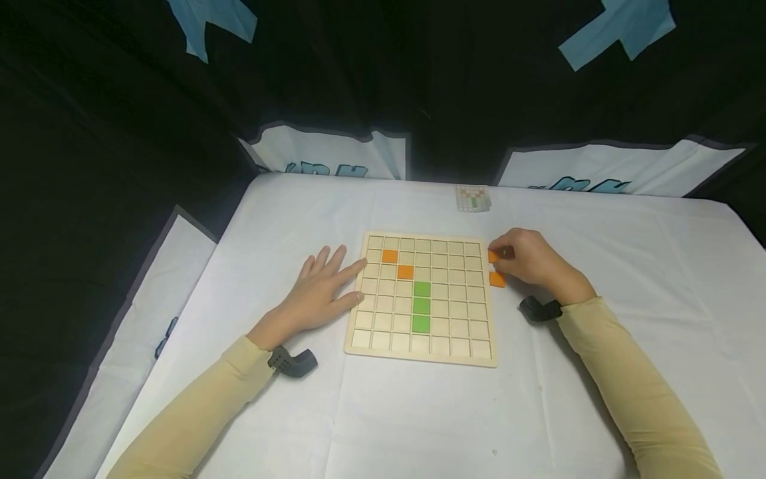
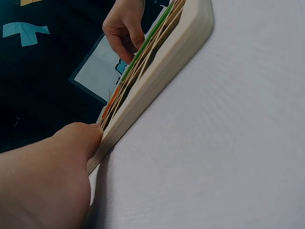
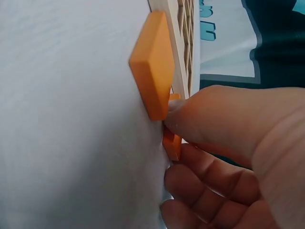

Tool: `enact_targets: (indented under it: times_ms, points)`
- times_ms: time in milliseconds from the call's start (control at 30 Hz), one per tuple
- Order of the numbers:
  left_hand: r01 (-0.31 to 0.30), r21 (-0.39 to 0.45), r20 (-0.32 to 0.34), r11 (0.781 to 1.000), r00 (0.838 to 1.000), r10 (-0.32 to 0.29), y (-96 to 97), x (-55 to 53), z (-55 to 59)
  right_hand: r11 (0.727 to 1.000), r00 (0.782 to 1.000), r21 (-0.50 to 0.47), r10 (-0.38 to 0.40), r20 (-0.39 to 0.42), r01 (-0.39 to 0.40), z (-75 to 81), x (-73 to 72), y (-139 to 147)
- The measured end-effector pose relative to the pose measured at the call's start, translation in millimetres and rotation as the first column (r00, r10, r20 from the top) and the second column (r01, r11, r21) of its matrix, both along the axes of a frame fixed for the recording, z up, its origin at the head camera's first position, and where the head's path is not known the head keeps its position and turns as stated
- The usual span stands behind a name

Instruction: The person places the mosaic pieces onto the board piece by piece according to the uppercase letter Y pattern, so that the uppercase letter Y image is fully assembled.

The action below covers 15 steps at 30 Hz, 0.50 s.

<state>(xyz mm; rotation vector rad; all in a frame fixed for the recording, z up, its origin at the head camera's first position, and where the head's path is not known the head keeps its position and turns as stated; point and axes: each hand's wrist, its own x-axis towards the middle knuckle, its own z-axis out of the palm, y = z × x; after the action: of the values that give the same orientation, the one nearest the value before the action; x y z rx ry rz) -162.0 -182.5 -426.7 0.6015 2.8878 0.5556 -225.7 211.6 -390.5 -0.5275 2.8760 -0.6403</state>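
A square wooden grid board (image 1: 455,360) lies on the white cloth, with two orange tiles (image 1: 405,272) and a column of three green tiles (image 1: 421,306) in its cells. My left hand (image 1: 317,296) is spread flat at the left edge, its thumb and index finger touching the frame. Beyond the right edge, my right hand (image 1: 526,258) pinches an orange tile (image 1: 493,257) between thumb and fingers. Another loose orange tile (image 1: 497,279) lies just nearer to me; the right wrist view shows this tile (image 3: 155,62) in front of the pinched tile (image 3: 172,143).
Behind the board lies a small card (image 1: 473,199) printed with a grid pattern. White cloth (image 1: 413,419) covers the table. Black curtains (image 1: 383,73) with blue tape (image 1: 622,30) hang at the back and left.
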Motion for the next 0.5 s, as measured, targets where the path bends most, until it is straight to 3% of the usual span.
enact_targets:
  times_ms: [500]
  points:
    - [0.006,-0.005,0.005,1.000,1.000,-0.006,0.3,0.9,2.1,1.000,1.000,0.016,0.006,-0.011,-0.005,-0.3,0.3,1.2]
